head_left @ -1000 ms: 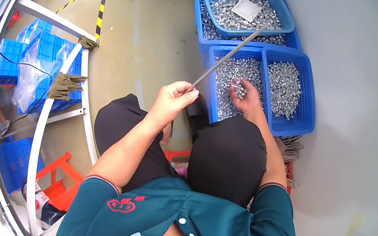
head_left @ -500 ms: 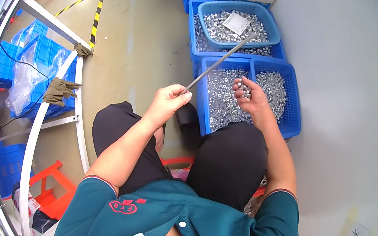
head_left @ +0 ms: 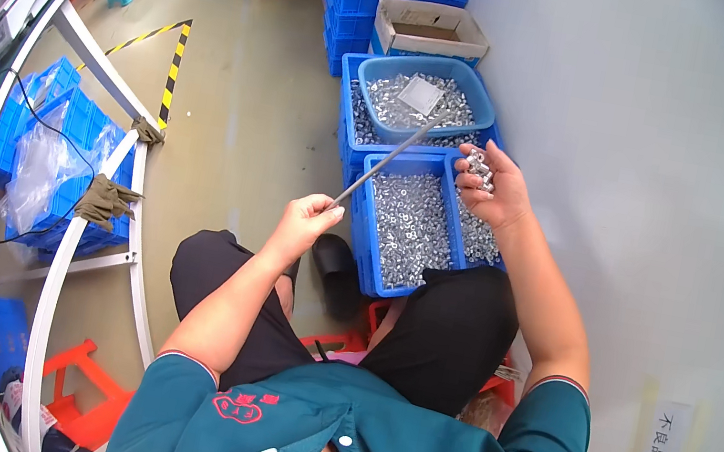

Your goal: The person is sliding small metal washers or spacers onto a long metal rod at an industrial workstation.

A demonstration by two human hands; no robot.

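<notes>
My left hand (head_left: 307,219) pinches the near end of a long thin metal rod (head_left: 390,158) that slants up and right toward my right hand. My right hand (head_left: 492,186) is raised palm-up above the blue bins, cupping a small handful of shiny metal nuts (head_left: 479,165). Below it two blue bins (head_left: 411,225) side by side hold many small silver nuts. Behind them a round-cornered blue tub (head_left: 423,97) full of the same parts sits on another blue bin, with a white card lying on the parts.
Stacked blue crates and a cardboard box (head_left: 428,29) stand at the back by the grey wall. A white metal frame (head_left: 84,206) with gloves draped on it and blue crates is on my left. Orange stools (head_left: 87,386) lie near my knees.
My right hand has lifted out of the bin with nuts in it and turned palm-up. The left hand keeps hold of the rod. The view has shifted back.
</notes>
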